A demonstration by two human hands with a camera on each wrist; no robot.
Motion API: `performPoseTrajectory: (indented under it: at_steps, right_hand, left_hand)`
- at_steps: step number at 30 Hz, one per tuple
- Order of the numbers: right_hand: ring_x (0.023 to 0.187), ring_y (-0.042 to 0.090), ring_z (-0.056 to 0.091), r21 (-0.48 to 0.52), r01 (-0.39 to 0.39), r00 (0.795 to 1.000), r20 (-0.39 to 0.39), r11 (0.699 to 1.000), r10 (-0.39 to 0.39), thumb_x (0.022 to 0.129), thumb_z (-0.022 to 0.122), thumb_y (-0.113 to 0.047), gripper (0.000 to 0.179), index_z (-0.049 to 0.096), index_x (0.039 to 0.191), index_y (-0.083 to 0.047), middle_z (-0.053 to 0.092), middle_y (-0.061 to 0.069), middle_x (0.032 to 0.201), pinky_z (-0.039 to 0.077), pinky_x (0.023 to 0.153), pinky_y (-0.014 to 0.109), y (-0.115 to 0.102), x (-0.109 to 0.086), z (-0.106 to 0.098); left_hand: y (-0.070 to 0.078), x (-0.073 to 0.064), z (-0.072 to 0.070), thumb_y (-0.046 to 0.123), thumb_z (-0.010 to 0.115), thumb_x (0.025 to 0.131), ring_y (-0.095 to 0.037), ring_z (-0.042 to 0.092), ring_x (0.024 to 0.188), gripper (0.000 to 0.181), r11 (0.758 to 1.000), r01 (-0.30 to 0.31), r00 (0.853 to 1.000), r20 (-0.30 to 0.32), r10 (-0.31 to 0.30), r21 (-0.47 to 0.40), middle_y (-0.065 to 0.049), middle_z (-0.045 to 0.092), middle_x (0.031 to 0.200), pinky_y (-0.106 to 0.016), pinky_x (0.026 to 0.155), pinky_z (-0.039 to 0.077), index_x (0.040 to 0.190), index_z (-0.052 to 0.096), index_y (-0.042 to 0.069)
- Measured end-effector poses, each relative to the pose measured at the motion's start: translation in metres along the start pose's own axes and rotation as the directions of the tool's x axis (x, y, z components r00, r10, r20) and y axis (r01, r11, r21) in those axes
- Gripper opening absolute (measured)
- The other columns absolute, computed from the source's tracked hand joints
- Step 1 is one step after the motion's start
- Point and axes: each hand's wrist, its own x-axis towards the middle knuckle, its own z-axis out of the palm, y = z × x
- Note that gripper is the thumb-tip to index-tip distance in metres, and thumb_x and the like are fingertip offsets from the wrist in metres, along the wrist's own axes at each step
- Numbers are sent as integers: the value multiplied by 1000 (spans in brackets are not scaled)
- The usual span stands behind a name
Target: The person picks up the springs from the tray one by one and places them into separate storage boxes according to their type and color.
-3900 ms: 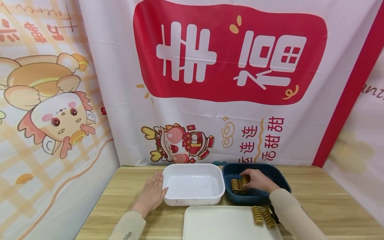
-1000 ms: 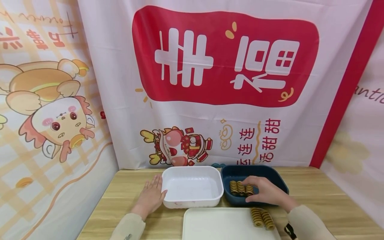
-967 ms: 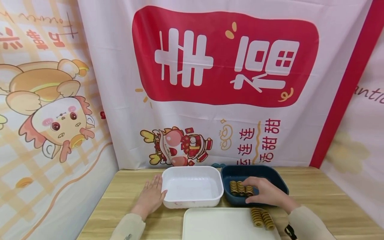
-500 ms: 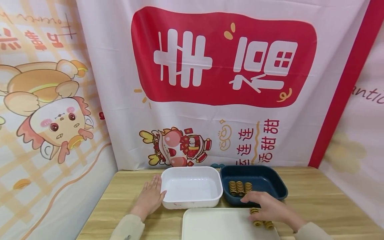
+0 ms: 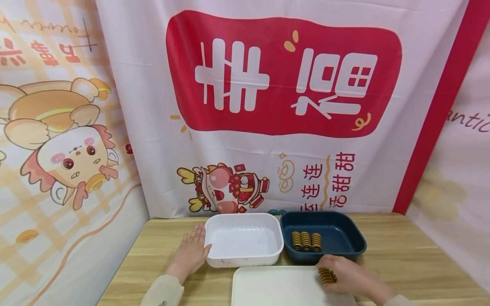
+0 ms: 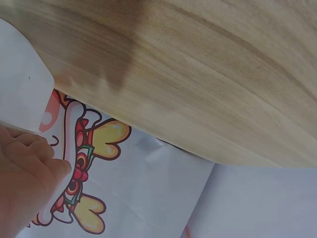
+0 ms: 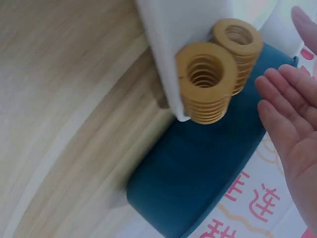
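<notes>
My left hand rests with extended fingers against the left wall of the white basin; the left wrist view shows that hand beside the basin wall. My right hand is over the right side of the cream tray, thumb and fingers spread around a yellow-brown coil spring. The right wrist view shows two springs standing apart from its fingers: a nearer spring and another spring. Three similar springs stand in a row inside the dark blue basin.
The two basins stand side by side at the back of the wooden table, with the tray in front. A printed cloth hangs behind the table, and patterned sheets cover both sides.
A third spring now stands in the blue basin, released by my right hand. That hand has since moved from the basin down to the tray's springs. My left hand has stayed at the white basin.
</notes>
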Motion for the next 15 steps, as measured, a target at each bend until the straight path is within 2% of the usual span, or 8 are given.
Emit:
performPoseTrajectory:
  at_steps: [3,8,15]
  right_hand:
    - [90,8,57,-72,-30,999,9,997,31,74,82,-29,46,66,110,-5,61,-2,104,55,77,31,2,-1,3]
    - [92,16,60,-185,-77,997,-22,980,74,70,84,-32,53,65,109,-2,61,4,106,55,77,37,5,-1,7]
    - [89,13,60,-179,-118,992,19,977,123,71,83,-34,51,65,108,-3,61,1,102,55,77,37,11,3,10]
  left_hand:
    - [0,0,0,32,45,101,-41,24,138,63,1000,0,1000,0,0,-2,-29,28,149,-57,112,18,140,31,-15]
    - [0,0,0,31,45,101,-41,25,138,63,1000,-3,1000,-10,3,-6,-29,28,148,-57,112,18,140,31,-15]
    - [1,-1,-1,31,45,101,-41,24,138,63,1000,-1,1000,-8,1,-8,-29,28,148,-57,112,18,140,31,-15]
